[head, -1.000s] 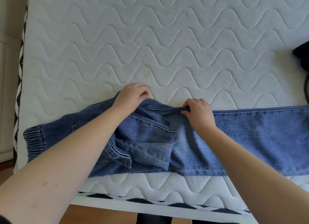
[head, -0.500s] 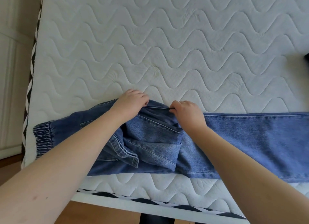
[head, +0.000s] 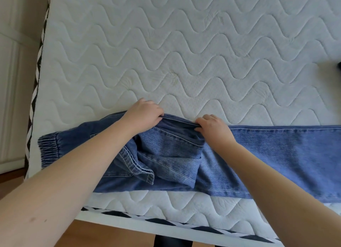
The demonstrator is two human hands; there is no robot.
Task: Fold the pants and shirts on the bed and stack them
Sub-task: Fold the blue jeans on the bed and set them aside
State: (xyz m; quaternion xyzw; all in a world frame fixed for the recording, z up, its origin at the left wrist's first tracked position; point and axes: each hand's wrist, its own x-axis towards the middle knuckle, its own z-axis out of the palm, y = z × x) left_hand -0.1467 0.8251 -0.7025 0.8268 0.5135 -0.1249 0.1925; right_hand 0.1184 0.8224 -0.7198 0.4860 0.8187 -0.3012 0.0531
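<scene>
A: Head view. Where do the jeans (head: 267,154) lie?

B: Across the lower half of the frame on the mattress (head: 184,53), long axis left to right. Elastic waistband (head: 48,149) at lower left, legs running off the right edge. The seat is bunched mid-frame.

A: Hands?

B: Both at the far edge of the denim, just above centre. Left hand (head: 144,115) has its fingers curled over the raised fold, gripping it. Right hand (head: 212,127) pinches the same edge, just to the right. Near each other, not touching.

A: Nearer the bunching?

B: The left, I'd judge; the crumple sits below it, toward the bottom of the frame. Smoothing likely runs along the axis.

A: Anything else?

B: A dark item (head: 339,66) at the right edge, too cropped to identify.
</scene>
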